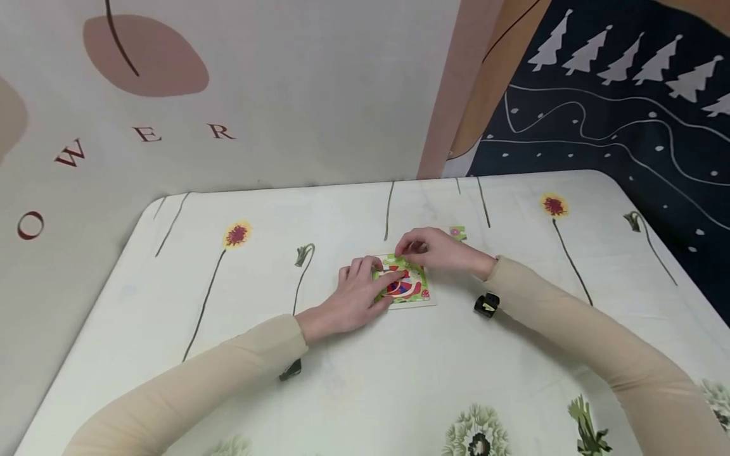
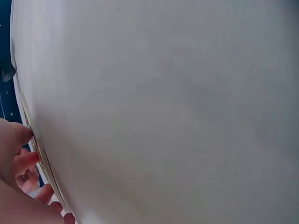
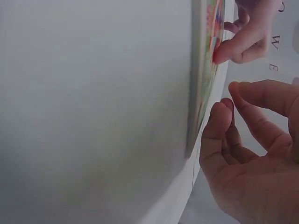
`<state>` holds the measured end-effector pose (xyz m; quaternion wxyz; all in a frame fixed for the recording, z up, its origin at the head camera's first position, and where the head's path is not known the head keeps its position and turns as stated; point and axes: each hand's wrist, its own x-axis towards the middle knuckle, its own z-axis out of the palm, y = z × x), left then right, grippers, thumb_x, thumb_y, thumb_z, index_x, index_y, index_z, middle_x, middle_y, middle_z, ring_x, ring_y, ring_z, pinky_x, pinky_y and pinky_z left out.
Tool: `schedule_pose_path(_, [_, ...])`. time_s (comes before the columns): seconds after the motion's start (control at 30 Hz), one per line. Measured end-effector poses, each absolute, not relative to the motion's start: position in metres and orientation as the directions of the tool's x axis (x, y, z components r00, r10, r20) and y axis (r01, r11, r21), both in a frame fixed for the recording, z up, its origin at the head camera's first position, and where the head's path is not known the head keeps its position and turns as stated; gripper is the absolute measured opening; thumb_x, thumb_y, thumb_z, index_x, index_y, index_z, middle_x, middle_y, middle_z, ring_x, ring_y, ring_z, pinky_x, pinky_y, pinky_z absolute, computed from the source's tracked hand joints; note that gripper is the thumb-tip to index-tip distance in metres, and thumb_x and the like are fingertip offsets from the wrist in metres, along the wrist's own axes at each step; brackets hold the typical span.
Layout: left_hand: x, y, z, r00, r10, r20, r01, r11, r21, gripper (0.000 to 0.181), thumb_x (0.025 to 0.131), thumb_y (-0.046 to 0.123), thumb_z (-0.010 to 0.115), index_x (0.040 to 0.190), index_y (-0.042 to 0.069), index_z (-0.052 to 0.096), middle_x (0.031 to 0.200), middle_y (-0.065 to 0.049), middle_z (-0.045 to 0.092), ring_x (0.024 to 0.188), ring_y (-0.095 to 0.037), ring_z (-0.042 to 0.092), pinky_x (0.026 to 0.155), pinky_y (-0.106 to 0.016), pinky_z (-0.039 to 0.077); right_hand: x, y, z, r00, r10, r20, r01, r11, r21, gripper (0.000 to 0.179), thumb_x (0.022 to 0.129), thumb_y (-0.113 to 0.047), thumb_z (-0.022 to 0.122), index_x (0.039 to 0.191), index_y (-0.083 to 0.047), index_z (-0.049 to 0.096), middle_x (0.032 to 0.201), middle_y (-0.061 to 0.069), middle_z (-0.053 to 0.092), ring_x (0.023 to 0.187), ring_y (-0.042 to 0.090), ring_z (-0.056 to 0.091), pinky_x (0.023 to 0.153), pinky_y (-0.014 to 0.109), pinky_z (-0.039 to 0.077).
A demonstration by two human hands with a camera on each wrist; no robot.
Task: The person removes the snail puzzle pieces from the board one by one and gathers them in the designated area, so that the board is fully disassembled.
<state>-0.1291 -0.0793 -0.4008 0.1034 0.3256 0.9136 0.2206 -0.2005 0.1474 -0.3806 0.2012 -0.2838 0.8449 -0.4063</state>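
Observation:
A small square jigsaw puzzle (image 1: 419,290) with a red, blue and green snail-like picture lies on the white cloth. My left hand (image 1: 359,296) rests on its left side, fingers spread over the board and one fingertip on the picture. At the puzzle's top edge is my right hand (image 1: 436,249), thumb and fingertips bent toward each other. In the right wrist view, a gap shows between the thumb and fingers (image 3: 217,119), and no piece is visible there. A loose green puzzle piece with a pink flower (image 1: 458,233) lies just beyond the right hand.
The table is covered with a white flower-printed cloth (image 1: 365,392). A pale printed curtain (image 1: 319,95) hangs behind it, with a dark tree-patterned cloth (image 1: 599,120) at the right. Black wrist devices (image 1: 487,305) show beneath the sleeves.

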Motion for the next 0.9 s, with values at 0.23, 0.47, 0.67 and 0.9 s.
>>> schedule_pose_path(0.23, [-0.130,-0.080,-0.400,-0.757,0.652,-0.047,0.564,0.687,0.457,0.050,0.104,0.022,0.062,0.152,0.016,0.053,0.137,-0.015,0.040,0.124,-0.036,0.034,0.093,-0.050,0.030,-0.208,0.130,-0.380,-0.737,-0.667,-0.111,-0.352,0.519,-0.779,0.017,0.099,0.001,0.061,0.111,0.000,0.072,0.114,0.013,0.069,0.104,0.027,0.062,0.096,0.044,0.049])
schedule_pose_path(0.47, [-0.130,-0.079,-0.400,-0.750,0.661,-0.028,0.588,0.685,0.430,0.050,0.104,0.024,0.063,0.152,0.014,0.054,0.132,-0.014,0.041,0.118,-0.035,0.037,0.090,-0.047,0.031,-0.211,0.128,-0.385,-0.707,-0.689,-0.160,-0.353,0.539,-0.765,0.024,0.098,0.003,0.059,0.117,-0.001,0.072,0.114,0.013,0.063,0.097,0.023,0.055,0.089,0.036,0.045])
schedule_pose_path(0.67, [-0.130,-0.079,-0.401,-0.745,0.667,-0.016,0.595,0.675,0.435,0.049,0.104,0.022,0.063,0.151,0.013,0.055,0.128,-0.013,0.042,0.113,-0.032,0.038,0.088,-0.046,0.031,-0.212,0.131,-0.386,-0.690,-0.701,-0.182,-0.339,0.534,-0.775,0.028,0.098,0.004,0.058,0.122,-0.001,0.072,0.116,0.013,0.061,0.099,0.024,0.053,0.091,0.037,0.044])
schedule_pose_path(0.9, [-0.130,-0.080,-0.401,-0.736,0.677,0.004,0.616,0.667,0.420,0.050,0.103,0.022,0.064,0.151,0.012,0.055,0.130,-0.014,0.042,0.114,-0.033,0.038,0.087,-0.045,0.030,-0.213,0.132,-0.384,-0.677,-0.706,-0.206,-0.325,0.539,-0.777,0.030,0.098,0.005,0.057,0.124,-0.003,0.070,0.116,0.012,0.057,0.102,0.026,0.050,0.091,0.038,0.041])
